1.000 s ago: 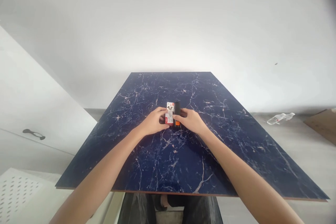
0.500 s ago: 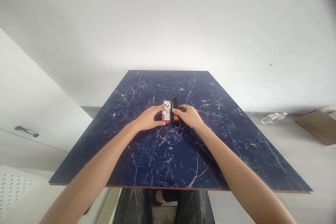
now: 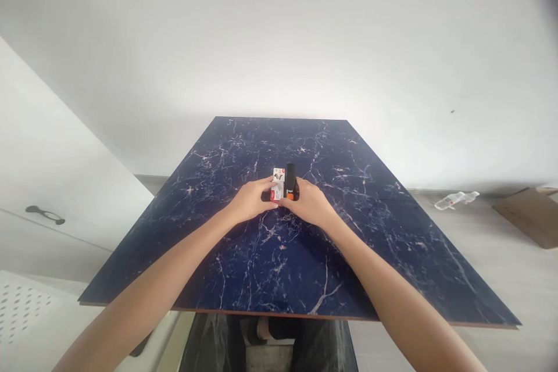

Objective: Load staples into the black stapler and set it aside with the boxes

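Observation:
A small red-and-white box (image 3: 278, 186) stands near the middle of the dark blue marbled table (image 3: 279, 267). My left hand (image 3: 254, 199) curls around its left side, fingers at the upper part and thumb at the lower edge. Right beside the box is a slim black object with an orange patch (image 3: 290, 177); its exact kind cannot be made out. My right hand (image 3: 309, 202) grips that object, with fingers along its right side and the thumb across its near end, the tip reaching the box's lower corner.
White wall (image 3: 279, 40) rises behind the table. A white cabinet with a dark handle (image 3: 45, 215) is on the left. To the right, a clear plastic bottle (image 3: 455, 200) and a cardboard box (image 3: 527, 215) lie on the floor. My legs are under the table's near edge.
My right thumb has slid down from the middle of the black object to its near end, beside the box's lower corner. The left hand stays around the box.

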Action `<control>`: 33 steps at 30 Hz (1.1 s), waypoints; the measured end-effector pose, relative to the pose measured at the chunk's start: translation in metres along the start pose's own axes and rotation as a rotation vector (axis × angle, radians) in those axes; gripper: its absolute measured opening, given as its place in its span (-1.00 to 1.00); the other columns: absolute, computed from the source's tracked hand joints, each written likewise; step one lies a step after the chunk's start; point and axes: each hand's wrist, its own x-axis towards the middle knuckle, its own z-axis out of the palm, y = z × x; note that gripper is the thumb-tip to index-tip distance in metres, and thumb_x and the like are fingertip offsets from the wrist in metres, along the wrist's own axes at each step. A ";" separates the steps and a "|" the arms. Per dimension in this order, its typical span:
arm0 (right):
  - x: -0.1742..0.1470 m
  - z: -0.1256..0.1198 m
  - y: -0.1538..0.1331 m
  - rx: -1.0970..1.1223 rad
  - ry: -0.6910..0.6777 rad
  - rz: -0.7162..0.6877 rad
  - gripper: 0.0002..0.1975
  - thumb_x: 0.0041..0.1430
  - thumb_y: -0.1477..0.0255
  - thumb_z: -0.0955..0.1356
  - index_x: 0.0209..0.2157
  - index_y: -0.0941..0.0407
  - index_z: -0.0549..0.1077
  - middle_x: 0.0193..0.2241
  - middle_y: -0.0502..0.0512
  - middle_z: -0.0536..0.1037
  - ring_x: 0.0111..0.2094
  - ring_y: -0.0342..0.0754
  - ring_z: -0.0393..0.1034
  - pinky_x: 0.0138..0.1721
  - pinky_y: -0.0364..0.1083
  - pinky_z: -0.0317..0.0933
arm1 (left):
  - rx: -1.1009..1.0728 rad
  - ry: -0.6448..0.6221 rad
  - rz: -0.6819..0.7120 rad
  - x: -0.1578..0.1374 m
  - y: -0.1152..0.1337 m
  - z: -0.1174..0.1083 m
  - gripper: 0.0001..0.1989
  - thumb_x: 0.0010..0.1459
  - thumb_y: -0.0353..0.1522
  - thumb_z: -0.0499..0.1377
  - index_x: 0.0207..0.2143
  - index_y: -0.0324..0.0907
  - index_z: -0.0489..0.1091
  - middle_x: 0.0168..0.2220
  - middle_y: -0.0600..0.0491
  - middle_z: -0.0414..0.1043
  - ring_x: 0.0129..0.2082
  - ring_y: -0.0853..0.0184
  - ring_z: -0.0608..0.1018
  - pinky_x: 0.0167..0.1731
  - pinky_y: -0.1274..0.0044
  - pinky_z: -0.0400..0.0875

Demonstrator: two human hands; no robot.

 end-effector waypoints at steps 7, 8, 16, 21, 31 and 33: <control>0.006 -0.032 0.035 -0.112 0.027 0.157 -0.78 0.11 0.39 0.35 -0.18 0.11 0.46 -0.22 0.17 0.61 -0.27 0.08 0.49 -0.35 -0.11 0.18 | -0.020 0.053 0.071 0.041 0.025 0.038 -0.53 0.09 -0.23 0.38 0.08 0.01 0.52 0.26 0.08 0.39 0.17 0.01 0.52 0.18 0.23 0.39; 0.007 -0.041 0.046 -0.126 0.036 0.196 -0.78 0.11 0.38 0.35 -0.18 0.11 0.47 -0.23 0.18 0.62 -0.27 0.08 0.49 -0.36 -0.10 0.18 | -0.019 0.054 0.088 0.054 0.032 0.047 -0.53 0.09 -0.22 0.38 0.08 -0.01 0.52 0.26 0.05 0.39 0.17 0.01 0.51 0.18 0.23 0.39; -0.007 -0.121 0.153 -0.223 0.238 0.553 -0.68 0.05 0.32 0.34 -0.19 0.16 0.56 -0.22 0.28 0.63 -0.18 0.19 0.52 -0.31 -0.07 0.22 | -0.038 0.039 0.251 0.161 0.115 0.151 -0.63 0.11 -0.28 0.35 -0.02 -0.14 0.52 0.17 -0.04 0.46 0.09 0.03 0.54 0.09 0.27 0.44; -0.019 -0.135 0.192 -0.203 0.420 0.747 -0.57 0.02 0.39 0.29 -0.07 0.23 0.54 -0.15 0.41 0.62 -0.10 0.25 0.50 -0.22 -0.02 0.25 | -0.022 0.045 0.304 0.192 0.155 0.193 -0.66 0.13 -0.32 0.34 -0.03 -0.14 0.49 0.11 -0.06 0.45 -0.01 0.08 0.57 -0.02 0.34 0.47; -0.015 -0.126 0.200 -0.065 0.545 0.749 -0.57 0.09 0.44 0.23 -0.03 0.22 0.50 -0.09 0.42 0.59 -0.05 0.24 0.47 -0.06 0.05 0.26 | 0.212 0.048 0.336 0.193 0.149 0.193 -0.19 0.13 -0.01 0.28 0.32 -0.16 0.19 0.41 -0.21 0.05 0.29 -0.16 0.26 0.21 0.08 0.19; -0.016 -0.126 0.198 -0.057 0.543 0.743 -0.58 0.11 0.44 0.23 -0.03 0.23 0.50 -0.08 0.44 0.58 -0.04 0.25 0.47 -0.05 0.07 0.26 | 0.199 -0.046 0.334 0.196 0.146 0.193 -0.18 0.19 0.03 0.21 0.36 -0.18 0.13 0.42 -0.21 0.04 0.29 -0.14 0.28 0.21 0.07 0.18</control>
